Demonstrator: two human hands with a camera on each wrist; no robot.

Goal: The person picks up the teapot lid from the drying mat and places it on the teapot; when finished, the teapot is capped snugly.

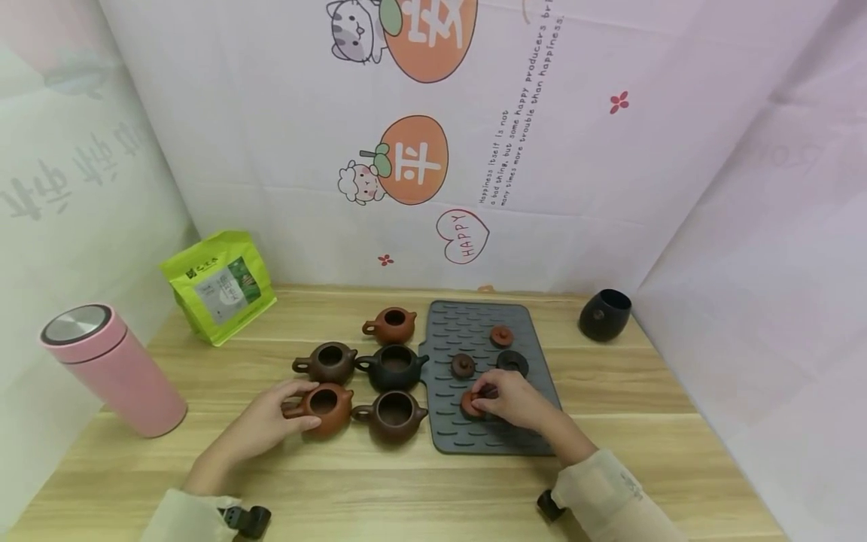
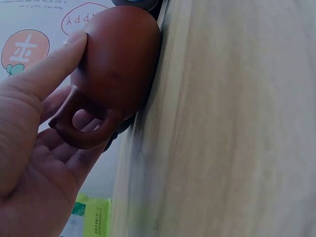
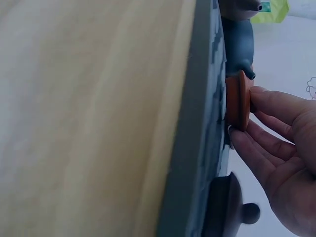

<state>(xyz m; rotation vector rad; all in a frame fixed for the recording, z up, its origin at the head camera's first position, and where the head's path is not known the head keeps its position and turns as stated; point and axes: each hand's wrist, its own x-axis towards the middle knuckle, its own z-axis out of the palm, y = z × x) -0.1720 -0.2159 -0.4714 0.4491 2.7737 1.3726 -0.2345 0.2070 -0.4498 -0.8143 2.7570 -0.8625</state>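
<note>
My left hand (image 1: 274,418) holds an open reddish-brown clay teapot (image 2: 121,59) around its handle side, thumb on one flank and fingers on the other. The teapot stands upright on the wooden table. Over the grey mat (image 1: 443,440), my right hand (image 1: 515,400) pinches a reddish-brown teapot lid (image 3: 238,101) by thumb and fingers. The lid is at the mat's surface; whether it touches cannot be told. Close to this hand lie a black lid (image 1: 512,363), a brown lid (image 1: 463,366) and a dark lid (image 3: 224,207), the last hidden from above by the hand.
Lidless teapots stand left of the mat: dark brown (image 1: 395,427), black (image 1: 395,379), brown (image 1: 332,373) and reddish (image 1: 396,331). Another reddish lid (image 1: 501,336) lies farther back. A pink flask (image 1: 122,384) and green pouch (image 1: 223,290) stand left, a black cup (image 1: 603,320) right.
</note>
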